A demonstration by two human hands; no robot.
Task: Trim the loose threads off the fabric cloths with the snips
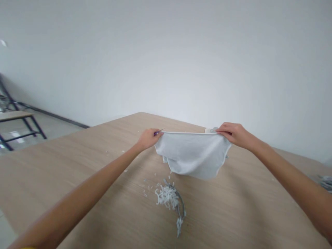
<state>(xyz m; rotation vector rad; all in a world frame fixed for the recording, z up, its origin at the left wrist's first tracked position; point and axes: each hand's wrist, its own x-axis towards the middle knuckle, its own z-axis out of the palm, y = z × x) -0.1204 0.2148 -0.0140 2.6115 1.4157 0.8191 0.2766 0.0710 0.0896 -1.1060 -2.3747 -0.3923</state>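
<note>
A white cloth [193, 152] with a pale stitched edge hangs stretched between my two hands above the wooden table [124, 135]. My left hand [150, 138] pinches its upper left corner and also holds a small purple pointed tool [156, 132], whose thin tip sticks out past the fingers. At the upper right corner, my right hand [232, 132] grips the cloth with fingers closed. Below the cloth lies a pile of white scraps [167, 196], with a curved grey strip [182, 204] beside it.
Small white bits are scattered on the table left of the pile. Something pale, partly hidden, lies behind my right hand. A grey bundle [326, 182] is at the right edge. A stool [18, 117] stands on the floor at left, and a white wall [166, 62] rises behind.
</note>
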